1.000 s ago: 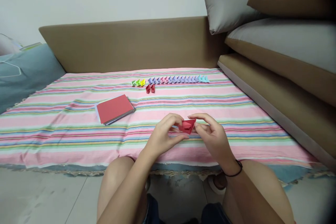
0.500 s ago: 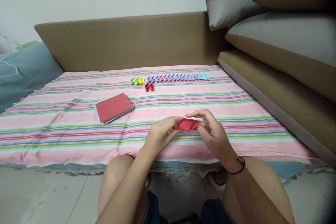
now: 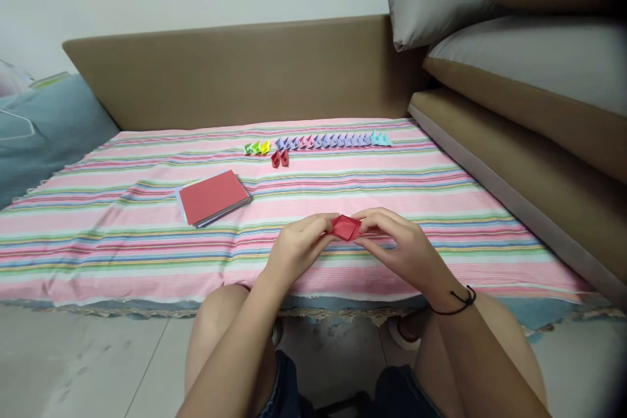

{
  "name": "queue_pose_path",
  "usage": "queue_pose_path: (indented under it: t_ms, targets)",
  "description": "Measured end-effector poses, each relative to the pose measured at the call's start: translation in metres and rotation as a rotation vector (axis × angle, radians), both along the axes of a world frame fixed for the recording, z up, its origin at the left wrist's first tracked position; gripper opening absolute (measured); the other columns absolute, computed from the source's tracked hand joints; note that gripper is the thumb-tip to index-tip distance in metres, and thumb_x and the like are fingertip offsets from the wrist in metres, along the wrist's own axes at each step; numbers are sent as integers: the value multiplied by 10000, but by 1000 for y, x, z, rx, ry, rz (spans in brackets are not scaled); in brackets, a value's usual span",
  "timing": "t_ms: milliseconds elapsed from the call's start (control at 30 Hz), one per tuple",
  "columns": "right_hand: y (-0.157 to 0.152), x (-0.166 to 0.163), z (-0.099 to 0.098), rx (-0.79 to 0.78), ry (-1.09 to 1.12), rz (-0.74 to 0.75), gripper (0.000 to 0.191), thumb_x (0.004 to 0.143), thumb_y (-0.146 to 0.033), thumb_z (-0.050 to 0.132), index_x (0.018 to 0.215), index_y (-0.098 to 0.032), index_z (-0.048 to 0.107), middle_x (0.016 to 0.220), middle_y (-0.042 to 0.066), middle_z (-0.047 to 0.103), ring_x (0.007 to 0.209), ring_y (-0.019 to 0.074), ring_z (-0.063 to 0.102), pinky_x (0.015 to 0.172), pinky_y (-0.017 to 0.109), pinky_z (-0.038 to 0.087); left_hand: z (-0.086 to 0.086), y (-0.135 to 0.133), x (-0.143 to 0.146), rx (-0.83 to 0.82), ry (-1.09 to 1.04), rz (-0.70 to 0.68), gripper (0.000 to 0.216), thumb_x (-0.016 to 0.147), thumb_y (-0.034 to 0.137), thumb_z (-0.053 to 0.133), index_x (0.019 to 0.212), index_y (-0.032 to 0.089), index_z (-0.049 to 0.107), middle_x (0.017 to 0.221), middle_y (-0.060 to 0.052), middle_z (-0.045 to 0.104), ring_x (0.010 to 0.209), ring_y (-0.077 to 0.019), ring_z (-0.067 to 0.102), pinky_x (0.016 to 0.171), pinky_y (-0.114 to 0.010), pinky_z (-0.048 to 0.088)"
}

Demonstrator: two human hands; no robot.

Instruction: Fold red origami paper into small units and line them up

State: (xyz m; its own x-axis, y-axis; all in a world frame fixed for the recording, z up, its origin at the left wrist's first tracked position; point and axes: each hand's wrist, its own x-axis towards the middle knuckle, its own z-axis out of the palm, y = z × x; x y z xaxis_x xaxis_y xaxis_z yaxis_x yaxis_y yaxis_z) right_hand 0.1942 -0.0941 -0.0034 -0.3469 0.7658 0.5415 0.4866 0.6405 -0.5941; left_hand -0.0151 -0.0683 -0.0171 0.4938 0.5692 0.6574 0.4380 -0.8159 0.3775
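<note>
Our left hand (image 3: 296, 247) pinches one end of the red folded paper (image 3: 345, 228) in a narrow grip, while our right hand (image 3: 405, 241) holds the other end. We have it over the striped cloth (image 3: 279, 201), to the right of the paper stack (image 3: 213, 197).

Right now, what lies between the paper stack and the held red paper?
The head view shows striped cloth, then the left hand gripping the red paper.

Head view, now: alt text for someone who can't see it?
A bare left hand and right hand hold a folded red paper piece over a pink striped cloth. Beyond lie a rectangular, red-topped paper stack and a row of small, folded, multicoloured paper shapes.
</note>
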Motion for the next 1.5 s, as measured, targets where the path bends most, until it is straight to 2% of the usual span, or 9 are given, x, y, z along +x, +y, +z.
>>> queue_pose_path:
  t_ms: [133, 333, 500, 600, 700, 867, 1100, 1367, 1500]
  targets:
    - [2, 4, -3, 89, -80, -11, 114, 867, -165, 525, 898, -234, 611, 983, 58, 654, 939, 198, 624, 805, 332, 505, 0, -1, 0, 3, 22, -24, 29, 868, 181, 526, 881, 189, 550, 1076, -93, 676, 953, -162, 649, 787, -266, 521]
    - [2, 3, -6, 69, -134, -20, 126, 877, -168, 495, 884, -231, 604, 951, 51, 665, 892, 194, 633, 757, 318, 502, 0, -1, 3, -125, 70, -31, 134, 855, 292, 563, 940, 188, 572, 1038, -85, 669, 919, -167, 638, 778, -279, 509]
    - [2, 0, -4, 16, -45, -57, 97, 879, -194, 511, 854, -227, 598, 935, 47, 678, 906, 205, 639, 767, 327, 508, 0, 2, 6, -175, -25, 1, 130, 824, 297, 609, 799, 169, 613, 798, -48, 687, 751, -154, 647, 673, -250, 498]
    - [3, 0, -4, 29, -33, -62, 118, 883, -176, 502, 854, -225, 606, 937, 45, 677, 915, 196, 637, 788, 328, 510, 3, 2, 8, -258, -112, 11, 154, 829, 284, 605, 744, 164, 650, 757, -43, 703, 705, -143, 652, 653, -236, 496]
    - [3, 0, -6, 91, -100, -30, 167, 893, -162, 469, 888, -231, 621, 974, 45, 673, 928, 191, 637, 804, 332, 516, 5, 2, 9, -311, -143, 23, 197, 864, 270, 552, 751, 169, 678, 816, -56, 719, 754, -149, 664, 690, -246, 514]
    - [4, -2, -10, 138, -207, -1, 242, 897, -125, 417, 920, -232, 633, 1022, 52, 660, 929, 185, 636, 801, 332, 527, 2, 5, 7, -308, -71, -36, 208, 773, 286, 673, 956, 188, 675, 944, -69, 703, 877, -181, 650, 776, -302, 531]
    - [2, -3, -12, 132, -288, 2, 234, 899, -107, 414, 934, -210, 621, 1024, 64, 652, 933, 188, 623, 811, 330, 520, 1, 5, 6, -269, 0, -65, 198, 768, 297, 675, 934, 189, 679, 964, -80, 641, 877, -177, 621, 776, -308, 522]
    - [0, -5, -10, 172, -288, 7, 268, 920, -132, 386, 1007, -218, 625, 1082, 72, 651, 952, 187, 625, 796, 321, 528, 6, 0, 6, -237, 157, -52, 211, 905, 223, 446, 929, 178, 651, 1179, -110, 539, 831, -144, 622, 776, -303, 496]
    - [0, -4, -11, 176, -279, 1, 284, 904, -100, 392, 982, -213, 641, 1087, 72, 654, 971, 193, 625, 811, 321, 525, 5, 0, 7, -254, 165, -63, 217, 909, 188, 405, 905, 164, 621, 1194, -123, 549, 953, -180, 601, 830, -318, 476]
